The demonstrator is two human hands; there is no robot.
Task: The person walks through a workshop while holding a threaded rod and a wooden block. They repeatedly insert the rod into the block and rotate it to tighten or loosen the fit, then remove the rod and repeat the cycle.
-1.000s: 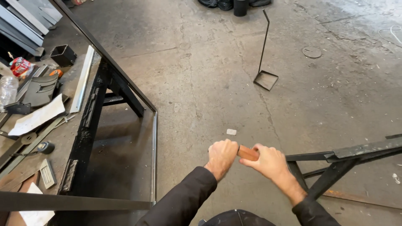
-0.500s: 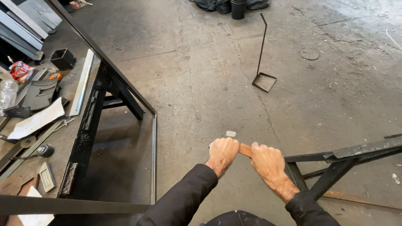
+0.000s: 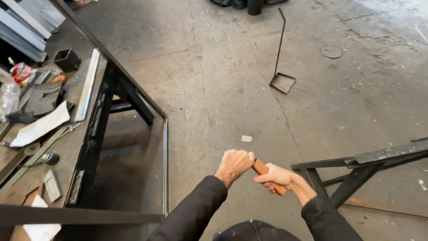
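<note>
Handle (image 3: 269, 176): short orange-brown bar, wood-like, held low and near in front of me, over bare concrete floor (image 3: 214, 89). It runs slanted from my left fist down to the right, its near end poking out below my right palm. What it belongs to I cannot tell; both ends are covered.

Left hand (image 3: 233, 164): closed in a tight fist at the handle's far end, knuckles up. Whatever sits inside the fist is hidden.

Right hand (image 3: 277, 175): wrapped around the handle's middle, fingers curled under.

Change: a second ago my hands sat level, side by side on the bar. Now the left has lifted and shifted left, the right has dropped, and the bar has tilted.

Reading: looks like twisting or pulling at the handle's far end, grip firm on both sides; only my guess.

Left: steel frame (image 3: 166, 147) leaning against the bench (image 3: 44, 147), which carries scrap, paper and tools.

Right: dark trestle (image 3: 356, 167), just beside my right wrist.

Far: long-handled dustpan (image 3: 282, 82) standing on the floor.
</note>
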